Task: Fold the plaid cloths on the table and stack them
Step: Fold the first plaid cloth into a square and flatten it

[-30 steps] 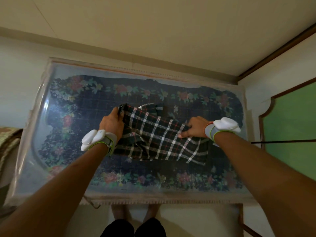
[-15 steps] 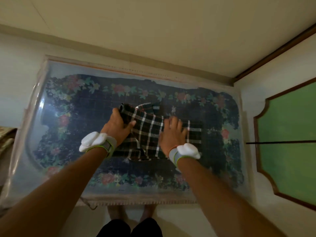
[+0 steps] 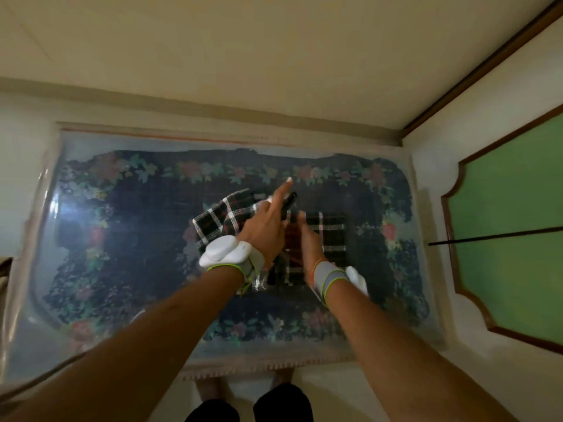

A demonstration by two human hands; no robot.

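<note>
One dark plaid cloth with white and red stripes lies partly folded in the middle of the table. Its left flap is lifted off the surface. My left hand grips that flap near its far corner, with the index finger pointing away from me. My right hand rests edge-on on the middle of the cloth, fingers straight and together, holding nothing. Both wrists wear white bands. My hands hide the cloth's middle. No other plaid cloth is in view.
The table carries a dark floral cover under a clear plastic sheet. It stands against the far wall. A green panelled door is close on the right. A bit of patterned fabric shows at the left edge.
My left hand has lifted the cloth's left side and swung it rightwards over the middle. My right hand has turned from flat on the cloth to edge-on along the fold.
</note>
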